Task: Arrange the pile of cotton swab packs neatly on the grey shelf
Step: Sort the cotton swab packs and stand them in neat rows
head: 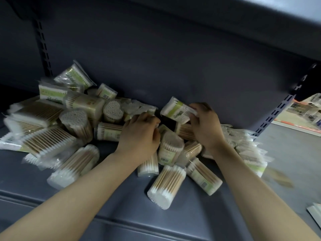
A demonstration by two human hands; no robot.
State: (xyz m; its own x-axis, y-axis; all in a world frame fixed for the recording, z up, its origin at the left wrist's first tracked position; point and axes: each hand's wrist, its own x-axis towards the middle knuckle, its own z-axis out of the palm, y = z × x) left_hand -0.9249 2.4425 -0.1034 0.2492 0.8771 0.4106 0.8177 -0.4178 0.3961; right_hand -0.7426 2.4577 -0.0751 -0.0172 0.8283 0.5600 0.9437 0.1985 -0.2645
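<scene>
A loose pile of cotton swab packs [76, 126] lies across the grey shelf [107, 202], some flat bags, some round tubs with wooden sticks showing. My right hand [206, 124] pinches the end of a green-labelled pack [175, 110] lifted slightly above the heap near the back panel. My left hand [140, 134] is curled into the middle of the pile, fingers bent over a pack there; what it grips is hidden under the fingers. Round tubs [166, 185] lie on their sides just in front of both hands.
The shelf's dark back panel [173, 66] rises right behind the pile, and an upper shelf [260, 18] overhangs. A slotted upright [276, 113] bounds the right side. Flat bags [250, 150] spill toward the right edge. Floor and another pack [314, 213] show at right.
</scene>
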